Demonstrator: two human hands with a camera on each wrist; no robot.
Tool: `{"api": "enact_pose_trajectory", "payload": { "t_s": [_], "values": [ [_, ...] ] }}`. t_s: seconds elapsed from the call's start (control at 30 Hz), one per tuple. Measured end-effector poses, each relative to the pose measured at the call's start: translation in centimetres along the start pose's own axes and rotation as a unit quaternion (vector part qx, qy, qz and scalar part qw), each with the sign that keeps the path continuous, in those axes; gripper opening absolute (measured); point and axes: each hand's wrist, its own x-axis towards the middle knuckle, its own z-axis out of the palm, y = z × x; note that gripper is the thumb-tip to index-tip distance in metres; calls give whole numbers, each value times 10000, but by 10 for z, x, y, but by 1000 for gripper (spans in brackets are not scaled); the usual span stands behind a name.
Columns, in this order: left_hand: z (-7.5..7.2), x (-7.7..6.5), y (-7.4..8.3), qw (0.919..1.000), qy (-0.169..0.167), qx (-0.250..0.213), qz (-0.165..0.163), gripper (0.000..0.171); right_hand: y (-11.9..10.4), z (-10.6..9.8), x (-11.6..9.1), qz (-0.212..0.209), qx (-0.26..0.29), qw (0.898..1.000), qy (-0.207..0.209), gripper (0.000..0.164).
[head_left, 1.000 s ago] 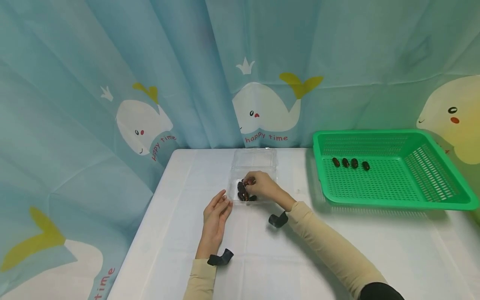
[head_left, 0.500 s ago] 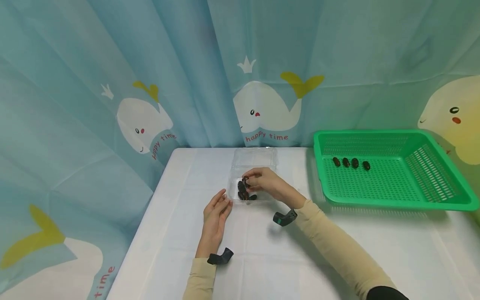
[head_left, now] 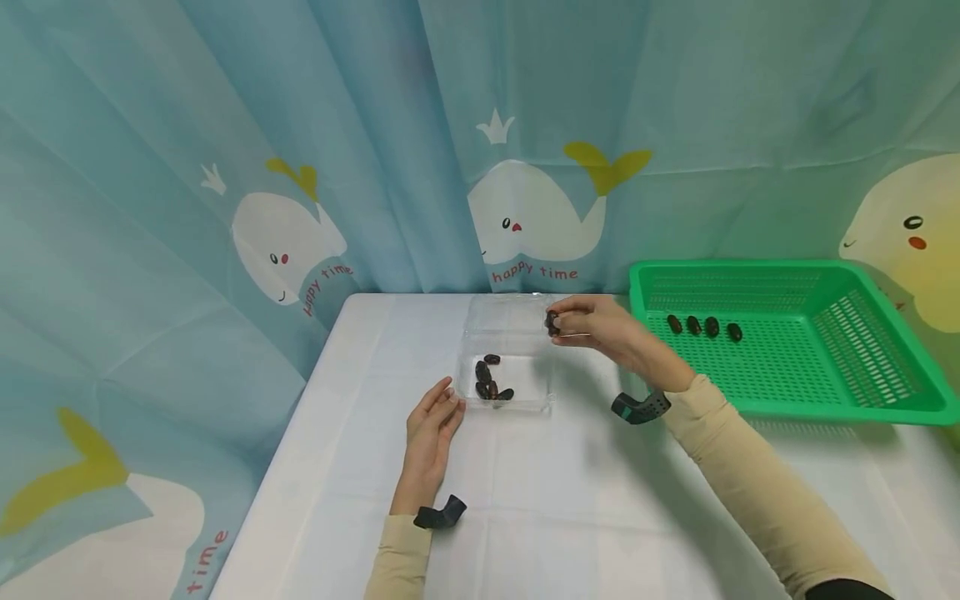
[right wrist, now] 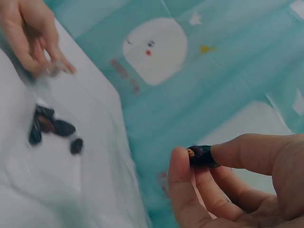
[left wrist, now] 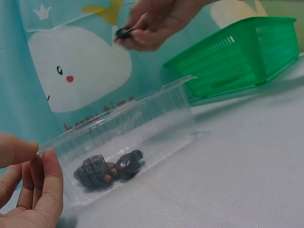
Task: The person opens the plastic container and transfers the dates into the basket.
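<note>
In the head view, my right hand (head_left: 607, 329) is raised beyond the right side of the clear plastic box (head_left: 532, 379). Its thumb and fingertips pinch a dark, wrinkled date (right wrist: 202, 156), whose brownish end shows in the right wrist view. Several more dates (head_left: 483, 372) lie in the left part of the box, seen through its wall in the left wrist view. My left hand (head_left: 433, 437) is at the box's near left corner, where thumb and fingers pinch the rim. A green basket (head_left: 795, 408) stands at the right with dates (head_left: 712, 327) in a row on its floor.
The box's transparent lid (head_left: 510, 314) lies folded back behind it. A white cloth (head_left: 525, 517) covers the table. Behind the table hangs a blue curtain (head_left: 405, 167) with whale prints. Each wrist wears a black band-like mount (head_left: 441, 512).
My right hand has lifted a date out of the box and moved up and right toward the basket. The left hand has stayed at the box corner.
</note>
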Motion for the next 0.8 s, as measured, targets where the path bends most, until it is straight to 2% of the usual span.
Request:
{"api": "enact_pose_trajectory", "payload": {
  "t_s": [0.23, 0.47, 0.63, 0.8],
  "values": [
    [-1, 0, 1, 10000, -25, 24, -20, 50, -16, -49, -22, 220, 247, 9994, 82, 50],
    [-2, 0, -1, 10000, -44, 5, 15, 49, -18, -87, -32, 415, 440, 9981, 117, 59],
    [-2, 0, -1, 9999, 16, 114, 22, 50, -13, -110, -36, 547, 132, 9983, 130, 62],
    [-2, 0, -1, 9999, 20, 108, 21, 49, -3, -141, -37, 695, -124, 9972, 254, 57]
  ]
}}
